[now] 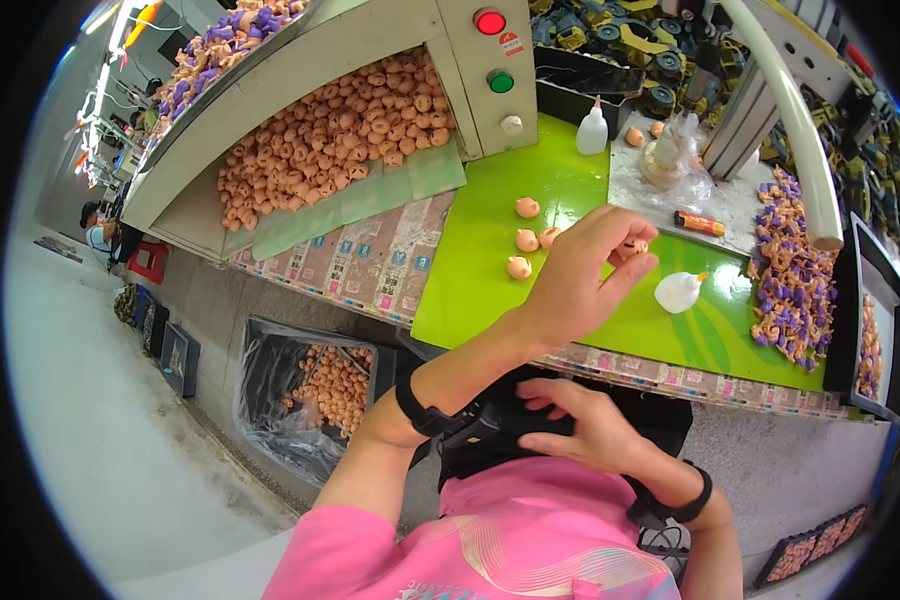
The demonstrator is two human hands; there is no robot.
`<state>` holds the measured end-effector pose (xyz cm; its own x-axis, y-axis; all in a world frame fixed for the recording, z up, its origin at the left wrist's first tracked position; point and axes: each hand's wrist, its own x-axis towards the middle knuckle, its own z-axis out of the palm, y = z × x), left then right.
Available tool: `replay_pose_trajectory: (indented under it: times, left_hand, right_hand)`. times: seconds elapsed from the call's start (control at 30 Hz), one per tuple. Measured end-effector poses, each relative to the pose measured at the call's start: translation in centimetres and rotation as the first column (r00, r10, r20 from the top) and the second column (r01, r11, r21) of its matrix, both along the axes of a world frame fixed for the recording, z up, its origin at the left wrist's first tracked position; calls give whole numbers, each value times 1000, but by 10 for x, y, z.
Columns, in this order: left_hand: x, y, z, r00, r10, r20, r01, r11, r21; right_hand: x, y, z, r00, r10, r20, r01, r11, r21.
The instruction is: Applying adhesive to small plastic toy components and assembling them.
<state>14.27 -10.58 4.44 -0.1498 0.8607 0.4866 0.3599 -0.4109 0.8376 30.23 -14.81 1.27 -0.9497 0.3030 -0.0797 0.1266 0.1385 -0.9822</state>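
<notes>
Over the green work mat (480, 180), my left hand (570, 285) is closed, with a small peach-coloured doll head (631, 247) between thumb and fingers; the fingers partly hide it. My right hand (592, 428) hovers before my body, below the table's front edge, its fingers apart and nothing seen in it. Several loose doll heads (519, 267) lie on the mat just left of my left hand. To that hand's right is a squat white squeeze bottle (678, 292) with an orange tip. A second, taller white squeeze bottle (592, 130) stands farther back.
A machine opening at left holds a heap of doll heads (340, 130). Small peach-and-purple figure parts (795, 270) are piled at right, beside a black tray (875, 330). An orange-and-black battery (699, 223) lies near the back. A lined black crate (260, 375) of heads sits on the floor.
</notes>
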Motion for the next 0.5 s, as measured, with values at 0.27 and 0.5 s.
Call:
replay_pose_trajectory:
  times: [0.27,0.5]
  left_hand:
    - [18,22,12,999,31,-17,-28,988,150]
    - [8,18,-53,816,61,-575,53,982,180]
  right_hand:
    - [-34,-29,-30,995,50,-91,-80,924,-373]
    - [-27,-28,-40,998,-7,-55,-22,861,-507]
